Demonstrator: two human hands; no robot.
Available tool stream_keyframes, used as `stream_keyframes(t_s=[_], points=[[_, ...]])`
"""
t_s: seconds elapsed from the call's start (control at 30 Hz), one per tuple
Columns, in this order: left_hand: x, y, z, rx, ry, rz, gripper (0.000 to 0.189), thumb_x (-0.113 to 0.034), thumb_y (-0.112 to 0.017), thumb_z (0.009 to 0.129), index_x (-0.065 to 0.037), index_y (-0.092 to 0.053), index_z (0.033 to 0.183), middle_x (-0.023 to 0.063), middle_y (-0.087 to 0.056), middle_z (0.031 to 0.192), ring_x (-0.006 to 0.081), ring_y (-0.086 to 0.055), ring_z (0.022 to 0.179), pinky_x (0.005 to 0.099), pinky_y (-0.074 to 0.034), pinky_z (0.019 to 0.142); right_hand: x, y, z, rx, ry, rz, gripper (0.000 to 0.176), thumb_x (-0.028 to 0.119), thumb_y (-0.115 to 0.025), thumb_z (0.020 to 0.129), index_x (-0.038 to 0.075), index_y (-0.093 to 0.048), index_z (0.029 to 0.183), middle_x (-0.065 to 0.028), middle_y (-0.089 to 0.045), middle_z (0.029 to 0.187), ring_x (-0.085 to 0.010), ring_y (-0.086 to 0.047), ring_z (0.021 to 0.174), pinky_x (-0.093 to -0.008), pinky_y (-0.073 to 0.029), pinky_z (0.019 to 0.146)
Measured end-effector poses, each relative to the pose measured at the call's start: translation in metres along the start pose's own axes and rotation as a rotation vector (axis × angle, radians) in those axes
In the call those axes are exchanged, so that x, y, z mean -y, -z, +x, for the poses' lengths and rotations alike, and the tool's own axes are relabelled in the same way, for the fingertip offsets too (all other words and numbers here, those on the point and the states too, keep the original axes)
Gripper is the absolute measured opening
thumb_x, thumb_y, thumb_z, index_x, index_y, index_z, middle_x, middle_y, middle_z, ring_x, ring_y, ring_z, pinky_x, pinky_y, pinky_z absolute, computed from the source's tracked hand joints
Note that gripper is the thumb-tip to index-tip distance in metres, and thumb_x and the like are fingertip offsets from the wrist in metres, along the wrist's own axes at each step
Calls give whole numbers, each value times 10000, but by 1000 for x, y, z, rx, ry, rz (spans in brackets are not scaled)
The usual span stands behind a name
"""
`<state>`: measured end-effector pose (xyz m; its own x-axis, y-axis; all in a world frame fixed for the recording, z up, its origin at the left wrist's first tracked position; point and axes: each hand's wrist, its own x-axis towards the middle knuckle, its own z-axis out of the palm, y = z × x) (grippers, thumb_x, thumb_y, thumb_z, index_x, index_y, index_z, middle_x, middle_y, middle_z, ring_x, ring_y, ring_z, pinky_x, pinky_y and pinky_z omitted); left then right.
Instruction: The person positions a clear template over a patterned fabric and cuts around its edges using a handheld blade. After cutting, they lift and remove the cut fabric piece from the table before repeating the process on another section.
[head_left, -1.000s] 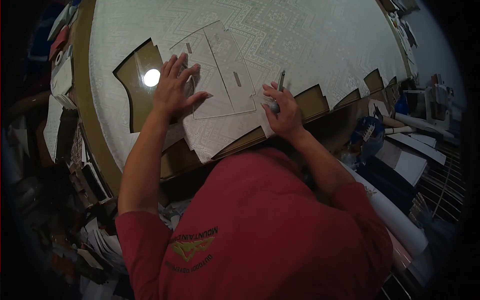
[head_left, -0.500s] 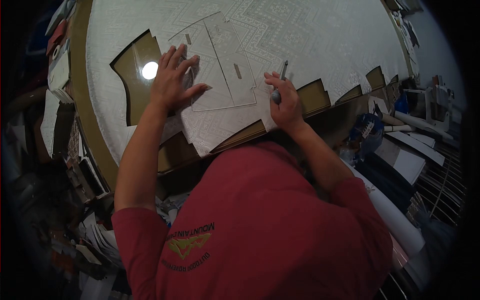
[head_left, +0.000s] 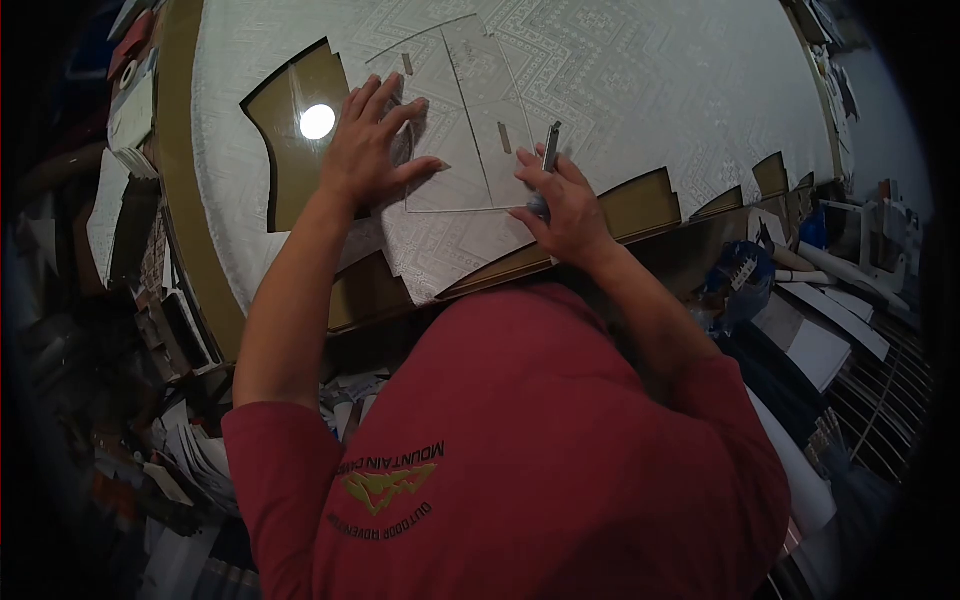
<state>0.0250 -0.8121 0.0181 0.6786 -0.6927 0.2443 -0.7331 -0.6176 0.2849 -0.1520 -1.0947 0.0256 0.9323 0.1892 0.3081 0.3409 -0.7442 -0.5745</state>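
Clear template [head_left: 472,125] flat on white patterned fabric [head_left: 650,85], toward twelve o'clock. Left hand [head_left: 364,152], fingers spread, on its nine-o'clock side; right hand [head_left: 568,208] near its five-o'clock corner, fingers curled round a slim metallic tool [head_left: 551,147].

This place is looking like a workshop: a patterned white sheet [head_left: 660,80] is covering the wide tabletop [head_left: 178,180], curved gaps [head_left: 645,208] are showing along the sheet's edge, and a clear template [head_left: 475,150] is lying on it. Flat pale stacks [head_left: 132,150] are crowding the left side, a wire rack [head_left: 880,400] the right.
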Motion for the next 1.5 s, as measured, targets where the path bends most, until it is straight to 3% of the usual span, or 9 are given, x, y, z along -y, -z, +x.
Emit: stream_keyframes(t_s=[0.27,0.33,0.43,0.83,1.5], points=[[0,0,1,10,-2,1,816,-699,-803,776,-195,-672,1405,188,-434,1631,423,-341,1540,564,-258,1272,-6,-4,0,-1,49,-42,551,152,-876,817,66,-606,1290,-193,-645,1443,-451,-550,1379,-501,-479,1121],[-1,2,1,9,-2,-6,816,-696,-806,772,-192,-675,1401,186,-431,1634,425,-339,1541,567,-256,1274,-6,-6,-1,-30,50,-33,475,195,-856,826,87,-622,1225,-178,-647,1434,-431,-569,1331,-512,-483,1112],[-3,4,1,23,9,-20,815,-688,-814,764,-188,-680,1393,180,-423,1641,430,-335,1543,575,-251,1276,-5,-4,-1,-21,53,-25,532,156,-875,819,72,-598,1266,-199,-646,1440,-447,-548,1388,-524,-465,1135],[-3,6,2,38,14,-25,803,-670,-823,761,-189,-682,1387,179,-412,1650,445,-334,1542,590,-251,1268,-3,-6,0,-9,26,-23,483,154,-863,829,72,-595,1222,-203,-644,1442,-448,-547,1390,-551,-438,1168],[-3,6,3,11,-2,-24,808,-655,-837,751,-178,-677,1382,192,-416,1645,447,-342,1538,591,-261,1263,-1,-7,-2,-11,19,-19,467,146,-855,832,73,-599,1215,-210,-637,1444,-464,-558,1367,-544,-462,1145]])
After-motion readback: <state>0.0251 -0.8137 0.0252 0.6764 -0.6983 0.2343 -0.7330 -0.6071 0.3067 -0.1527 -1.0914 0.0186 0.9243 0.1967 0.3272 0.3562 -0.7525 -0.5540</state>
